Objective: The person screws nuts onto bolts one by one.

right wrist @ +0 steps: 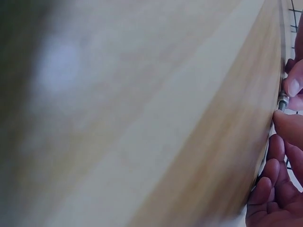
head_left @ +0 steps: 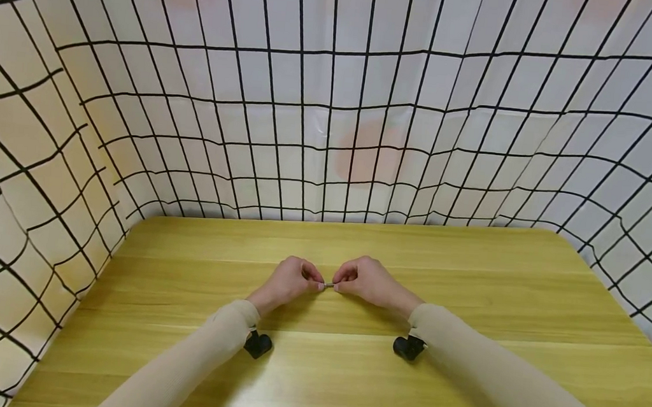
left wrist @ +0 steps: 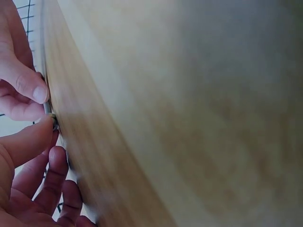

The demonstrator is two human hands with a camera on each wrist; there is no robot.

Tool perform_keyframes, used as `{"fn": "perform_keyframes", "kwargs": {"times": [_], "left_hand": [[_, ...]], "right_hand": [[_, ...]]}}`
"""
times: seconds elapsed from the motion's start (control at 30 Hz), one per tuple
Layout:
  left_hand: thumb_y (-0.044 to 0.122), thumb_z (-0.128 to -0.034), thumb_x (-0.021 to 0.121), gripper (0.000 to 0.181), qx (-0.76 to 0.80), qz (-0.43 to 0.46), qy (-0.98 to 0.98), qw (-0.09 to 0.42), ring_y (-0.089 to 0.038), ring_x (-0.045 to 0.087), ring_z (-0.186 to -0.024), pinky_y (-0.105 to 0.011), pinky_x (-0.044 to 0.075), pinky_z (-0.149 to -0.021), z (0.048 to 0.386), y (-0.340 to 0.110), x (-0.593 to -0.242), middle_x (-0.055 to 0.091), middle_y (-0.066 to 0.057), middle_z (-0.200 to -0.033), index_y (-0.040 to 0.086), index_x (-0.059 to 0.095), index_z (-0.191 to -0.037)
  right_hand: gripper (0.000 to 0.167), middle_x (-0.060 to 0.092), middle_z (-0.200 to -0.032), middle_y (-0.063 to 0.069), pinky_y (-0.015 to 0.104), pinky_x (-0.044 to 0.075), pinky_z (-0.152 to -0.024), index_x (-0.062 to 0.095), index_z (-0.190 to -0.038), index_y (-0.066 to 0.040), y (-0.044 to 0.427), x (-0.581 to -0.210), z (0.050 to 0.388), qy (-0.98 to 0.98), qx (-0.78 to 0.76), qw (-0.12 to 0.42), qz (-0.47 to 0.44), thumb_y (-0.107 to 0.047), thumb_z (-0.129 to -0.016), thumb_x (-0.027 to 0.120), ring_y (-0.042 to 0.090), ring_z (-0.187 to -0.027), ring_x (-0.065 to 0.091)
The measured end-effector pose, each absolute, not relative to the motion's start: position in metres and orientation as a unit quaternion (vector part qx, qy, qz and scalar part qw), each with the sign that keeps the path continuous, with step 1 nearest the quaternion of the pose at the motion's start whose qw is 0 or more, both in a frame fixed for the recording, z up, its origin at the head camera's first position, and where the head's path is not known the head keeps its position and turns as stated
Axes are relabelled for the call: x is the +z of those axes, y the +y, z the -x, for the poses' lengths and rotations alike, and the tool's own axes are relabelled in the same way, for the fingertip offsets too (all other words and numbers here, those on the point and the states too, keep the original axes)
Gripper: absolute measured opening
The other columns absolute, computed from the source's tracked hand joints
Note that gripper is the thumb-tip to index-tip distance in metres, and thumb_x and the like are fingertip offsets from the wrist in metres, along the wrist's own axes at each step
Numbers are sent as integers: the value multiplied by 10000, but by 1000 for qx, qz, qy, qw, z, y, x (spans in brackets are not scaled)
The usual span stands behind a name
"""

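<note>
Between the two hands, just above the table, lies a small metal bolt (head_left: pixel 328 285), its grey shaft pointing from side to side. A short nut (right wrist: pixel 283 98) sits around the shaft near its left end. My left hand (head_left: pixel 291 280) pinches the nut end between thumb and fingertips. From the other side, my right hand (head_left: pixel 374 284) pinches the opposite end of the bolt with thumb and index finger. The fingertips cover both ends, so the bolt's head cannot be made out. In the left wrist view the left hand's lower fingers curl loosely beneath.
The hands work over a yellow wood-grain table (head_left: pixel 336 370). White sheeting with a black grid (head_left: pixel 309 119) rises behind and at both sides of it. A small black wrist camera (head_left: pixel 258 344) hangs under the left sleeve and another camera (head_left: pixel 408 348) under the right.
</note>
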State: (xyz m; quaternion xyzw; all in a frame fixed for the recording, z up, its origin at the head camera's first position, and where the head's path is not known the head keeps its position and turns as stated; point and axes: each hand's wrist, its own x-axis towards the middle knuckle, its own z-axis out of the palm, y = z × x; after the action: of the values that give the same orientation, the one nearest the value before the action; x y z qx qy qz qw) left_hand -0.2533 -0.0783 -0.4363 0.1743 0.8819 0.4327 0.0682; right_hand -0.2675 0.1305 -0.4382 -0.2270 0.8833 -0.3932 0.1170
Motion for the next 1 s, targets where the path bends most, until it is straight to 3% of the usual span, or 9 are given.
{"fn": "perform_keyframes", "kwargs": {"times": [0.57, 1.0], "left_hand": [[76, -812, 791, 46, 433, -155, 885, 78, -99, 524, -658, -261, 414, -637, 253, -82, -433, 633, 35, -699, 72, 749, -828], [73, -830, 777, 69, 501, -108, 854, 85, -134, 522, -698, -263, 419, -638, 247, -90, -436, 653, -15, -783, 41, 753, -886]], "right_hand": [[42, 692, -832, -62, 310, 492, -716, 742, -904, -128, 130, -437, 267, 886, -391, 112, 224, -137, -868, 760, 114, -756, 604], [100, 668, -824, -47, 310, 466, -711, 741, -961, -94, 134, -441, 260, 881, -417, 100, 203, -149, -878, 739, 133, -754, 572]]}}
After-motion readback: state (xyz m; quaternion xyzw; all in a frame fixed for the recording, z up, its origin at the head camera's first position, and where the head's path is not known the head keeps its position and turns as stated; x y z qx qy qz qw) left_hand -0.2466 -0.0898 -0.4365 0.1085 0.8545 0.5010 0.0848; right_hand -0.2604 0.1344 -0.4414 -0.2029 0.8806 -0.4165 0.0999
